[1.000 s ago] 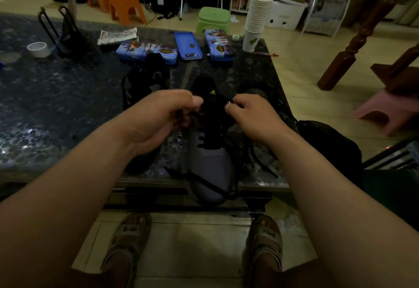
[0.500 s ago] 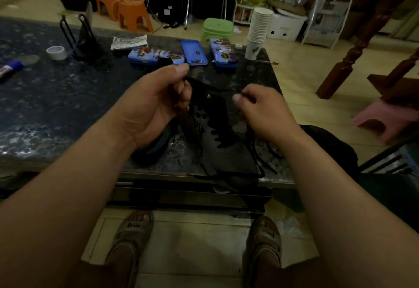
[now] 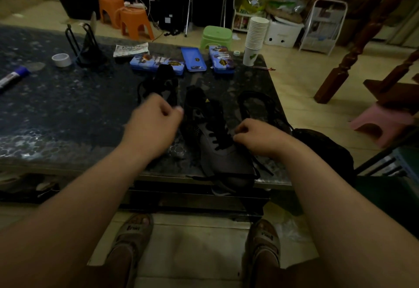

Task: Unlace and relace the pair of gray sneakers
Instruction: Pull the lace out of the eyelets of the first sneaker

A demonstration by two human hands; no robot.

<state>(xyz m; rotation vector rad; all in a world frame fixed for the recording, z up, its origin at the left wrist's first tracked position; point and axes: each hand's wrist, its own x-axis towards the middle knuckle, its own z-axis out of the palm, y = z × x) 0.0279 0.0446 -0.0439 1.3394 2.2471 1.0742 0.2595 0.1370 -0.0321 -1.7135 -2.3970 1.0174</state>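
Head view: near gray fabric sneaker with black collar [image 3: 224, 158] lies on the dark speckled stone table [image 3: 68, 111], heel away from the person, toe overhanging the near edge. Black lace [image 3: 217, 145] crosses the lower eyelets; the upper eyelets look unthreaded, but it is dim. A lace tail lies slack across the toe.

Second dark-gray sneaker [image 3: 158, 88] sits further back and to the left, just beyond the left hand, partly hidden. Its lacing is too dark to read.

Left hand [image 3: 154, 127] is beside the near shoe's collar and motion-blurred. Fingers are curled, thumb against forefinger; cannot tell whether it holds a lace end.

Right hand [image 3: 258, 138] is on the shoe's right side, fingers curled, tips at the crossed lace. Looks like a pinch on it, though the contact is small and dark.

A dark cord loop [image 3: 256, 99] lies on the table beyond the right hand; spare lace or a strap of the black bag [image 3: 324, 147], unclear.

Blue printed tins [image 3: 156, 63], a stack of white paper cups [image 3: 256, 38] and a white tape roll [image 3: 61, 59] sit at the far side, well apart.

Step, my judgement: lacing work on the near shoe, midway up the eyelets. Threading or pulling out cannot be settled from this frame.

Next move calls for getting the tail end at the next eyelet pair, keeping both sides even, and holding the shoe steady so it doesn't tip off the edge.
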